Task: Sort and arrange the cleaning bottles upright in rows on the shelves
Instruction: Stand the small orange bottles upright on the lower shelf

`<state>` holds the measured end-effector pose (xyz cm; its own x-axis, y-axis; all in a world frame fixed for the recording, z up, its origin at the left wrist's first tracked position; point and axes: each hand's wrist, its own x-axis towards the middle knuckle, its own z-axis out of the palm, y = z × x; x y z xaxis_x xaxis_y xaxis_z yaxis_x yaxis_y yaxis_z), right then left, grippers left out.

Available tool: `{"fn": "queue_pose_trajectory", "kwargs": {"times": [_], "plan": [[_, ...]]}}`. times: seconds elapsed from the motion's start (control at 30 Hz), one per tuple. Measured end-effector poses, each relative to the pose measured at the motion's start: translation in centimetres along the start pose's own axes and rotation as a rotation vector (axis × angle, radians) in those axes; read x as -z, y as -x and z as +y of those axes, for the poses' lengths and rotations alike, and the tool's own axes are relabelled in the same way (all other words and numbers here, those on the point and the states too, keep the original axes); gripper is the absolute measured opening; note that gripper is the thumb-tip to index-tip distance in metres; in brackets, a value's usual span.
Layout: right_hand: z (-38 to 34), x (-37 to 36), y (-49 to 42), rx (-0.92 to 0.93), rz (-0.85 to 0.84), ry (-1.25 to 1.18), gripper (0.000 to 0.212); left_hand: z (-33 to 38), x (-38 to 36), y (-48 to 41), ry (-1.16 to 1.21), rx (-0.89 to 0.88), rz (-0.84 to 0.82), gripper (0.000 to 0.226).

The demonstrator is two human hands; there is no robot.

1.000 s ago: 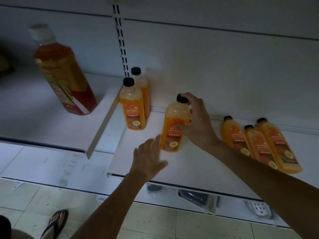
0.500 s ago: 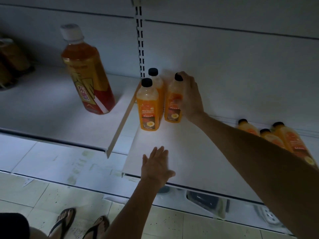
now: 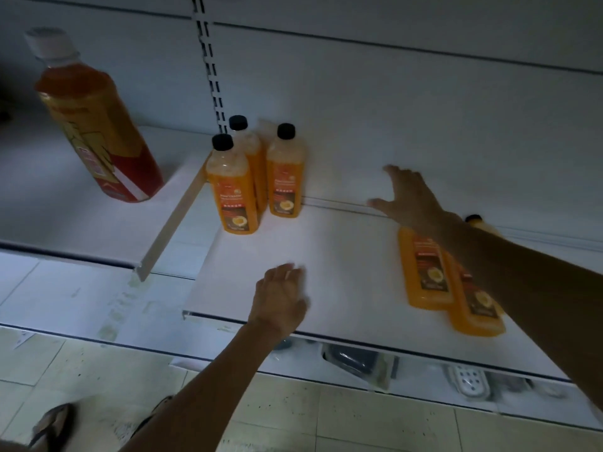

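Three small orange bottles with black caps stand upright at the back left of the white shelf (image 3: pixel 326 262): a front bottle (image 3: pixel 233 187), one behind it (image 3: pixel 249 148) and a right bottle (image 3: pixel 284 177). Further right, orange bottles lie flat: one (image 3: pixel 424 269), a second (image 3: pixel 473 305), and a third (image 3: pixel 479 221) mostly hidden by my right arm. My right hand (image 3: pixel 408 197) hovers open above the shelf, just left of the lying bottles, holding nothing. Resting near the shelf's front edge, my left hand (image 3: pixel 280 295) is open, fingers spread.
A large orange-and-red bottle (image 3: pixel 98 125) with a white cap stands on the neighbouring shelf to the left, behind a white divider edge (image 3: pixel 173 223). A slotted upright (image 3: pixel 212 66) runs up the back wall. Packaged goods (image 3: pixel 359 360) lie below; tiled floor and sandalled feet (image 3: pixel 52 425) are underneath.
My right hand let go of the third bottle, which now stands upright next to the other two, and swung right toward the lying bottles. My left hand stayed at the shelf's front edge.
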<state>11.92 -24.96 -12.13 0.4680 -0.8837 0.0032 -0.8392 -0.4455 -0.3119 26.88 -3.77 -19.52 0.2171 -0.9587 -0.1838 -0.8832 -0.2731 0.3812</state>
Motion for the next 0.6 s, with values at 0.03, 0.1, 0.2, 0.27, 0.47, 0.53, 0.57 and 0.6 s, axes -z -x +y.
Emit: {"fn": "queue_pose_trajectory", "kwargs": {"times": [0.03, 0.1, 0.2, 0.27, 0.47, 0.53, 0.57, 0.6], "plan": [[2.1, 0.3, 0.9, -0.077, -0.064, -0.002, 0.079, 1.1, -0.4, -0.3, 0.069, 0.002, 0.0, 0.055], [5.4, 0.2, 3.1, -0.174, -0.27, 0.026, 0.087, 3.8, -1.3, -0.9, 0.259, 0.027, -0.017, 0.053], [7.5, -1.5, 5.5, -0.138, -0.409, 0.105, 0.093, 8.4, -2.7, -1.3, 0.402, 0.047, -0.122, 0.057], [7.1, -2.0, 6.2, -0.084, -0.358, 0.14, 0.087, 11.1, -3.3, -1.5, 0.417, 0.057, -0.174, 0.067], [5.3, -3.0, 6.9, -0.081, -0.319, 0.04, 0.096, 13.6, -5.5, -1.9, 0.466, 0.16, -0.15, 0.092], [5.1, -3.9, 7.1, -0.109, -0.333, -0.042, 0.107, 13.2, -5.6, -2.0, 0.469, 0.202, -0.16, 0.098], [5.2, -4.2, 7.1, -0.151, -0.348, -0.119, 0.112, 12.8, -5.7, -2.1, 0.488, 0.23, -0.17, 0.101], [5.2, -4.3, 7.0, -0.22, -0.371, -0.229, 0.114, 12.3, -5.9, -2.1, 0.513, 0.252, -0.175, 0.103]]}}
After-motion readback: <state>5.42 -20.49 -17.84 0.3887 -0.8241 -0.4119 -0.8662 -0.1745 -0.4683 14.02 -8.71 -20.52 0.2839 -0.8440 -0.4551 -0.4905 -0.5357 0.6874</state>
